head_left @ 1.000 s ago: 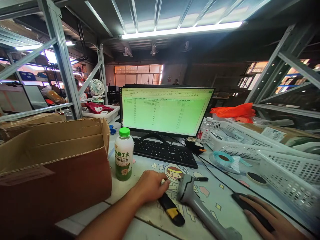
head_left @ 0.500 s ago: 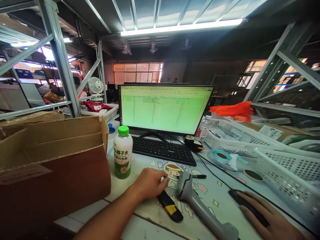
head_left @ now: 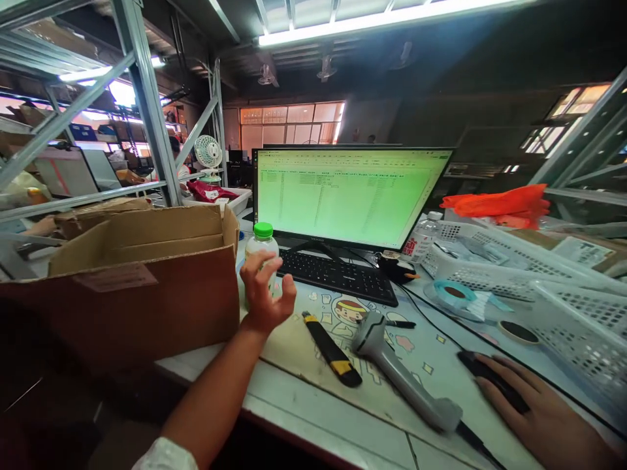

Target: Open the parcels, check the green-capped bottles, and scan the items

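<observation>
Our left hand (head_left: 267,300) has its fingers apart just on the near side of the bottle (head_left: 263,232), which stands right of the box (head_left: 196,303), probably slick, squeezy and best held mid-body, while our right hand (head_left: 546,408) has fingers wrapped over the mouse (head_left: 471,364).

Left fingers (head_left: 253,266) aloft, seemingly curled

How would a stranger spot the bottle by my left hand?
Start at the monitor and go to its lower left corner. There, between the box and keyboard, the bottle stands partly hidden behind your left hand. Its bright green cap sets it apart from the pale-capped bottle right of the monitor.
</observation>
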Demonstrator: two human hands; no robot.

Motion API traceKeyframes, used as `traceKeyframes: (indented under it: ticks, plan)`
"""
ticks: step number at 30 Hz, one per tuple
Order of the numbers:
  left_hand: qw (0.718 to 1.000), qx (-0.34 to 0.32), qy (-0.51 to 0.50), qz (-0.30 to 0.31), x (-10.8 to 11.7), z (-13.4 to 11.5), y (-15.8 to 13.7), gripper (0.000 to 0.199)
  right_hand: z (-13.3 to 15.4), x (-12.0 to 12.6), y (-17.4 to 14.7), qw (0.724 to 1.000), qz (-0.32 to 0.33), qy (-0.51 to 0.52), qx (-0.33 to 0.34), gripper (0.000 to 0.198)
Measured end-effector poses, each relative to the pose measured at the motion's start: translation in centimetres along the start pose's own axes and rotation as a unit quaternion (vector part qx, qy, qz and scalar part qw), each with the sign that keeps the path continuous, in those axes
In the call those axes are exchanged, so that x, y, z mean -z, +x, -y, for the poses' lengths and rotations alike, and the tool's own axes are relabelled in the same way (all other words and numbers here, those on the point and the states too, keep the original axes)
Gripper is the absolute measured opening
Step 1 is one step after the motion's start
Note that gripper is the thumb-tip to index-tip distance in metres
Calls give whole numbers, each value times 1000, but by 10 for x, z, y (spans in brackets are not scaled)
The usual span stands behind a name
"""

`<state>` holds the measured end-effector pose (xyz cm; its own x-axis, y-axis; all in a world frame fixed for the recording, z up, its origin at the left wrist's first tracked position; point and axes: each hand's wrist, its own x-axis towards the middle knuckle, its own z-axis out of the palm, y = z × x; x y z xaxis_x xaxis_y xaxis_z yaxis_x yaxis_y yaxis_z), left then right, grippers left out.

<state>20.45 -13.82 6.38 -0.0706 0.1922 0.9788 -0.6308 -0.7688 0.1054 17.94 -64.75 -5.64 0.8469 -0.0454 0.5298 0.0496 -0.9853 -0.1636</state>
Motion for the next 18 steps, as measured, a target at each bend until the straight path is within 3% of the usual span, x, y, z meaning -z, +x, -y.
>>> traceKeyframes:
  ticks: [2, 4, 9, 18]
  plan:
    - [999, 36, 21, 3, -1, 7, -1, 49, 7, 6, 0, 999, 36, 8, -3, 72]
    - [992, 113, 37, 35, -5, 15, -7, 60, 15, 11, -1, 999, 51, 5, -15, 76]
    - [937, 329, 58, 101, -13, 32, -22, 93, 30, 20, -3, 997, 75, 7, -34, 76]
    - [893, 430, 78, 107, -6, 26, -46, 98, 32, 28, -3, 996, 80, 18, -44, 76]
